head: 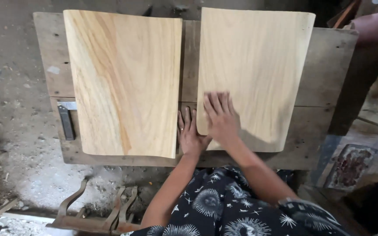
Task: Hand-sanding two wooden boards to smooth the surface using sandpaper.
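Two pale wooden boards are lying side by side on a worn wooden workbench, with a narrow strip of the bench top showing between them. The right board is sitting under the person's right hand, which is pressing down flat near the board's lower left corner, fingers spread and open, gripping nothing. The left hand is resting palm down in the gap between the boards, fingers straight and open, lying on the bench top just beside the right board's edge and close to the left board. The left board, streaked with a darker brown grain, is covering most of the bench's left half, its lower edge nearly reaching the front of the bench. A metal try square is poking out from under that board's left side. The person is wearing a dark garment printed with white suns and stars. Curved pieces of brown wood are lying on the dusty floor below the bench.
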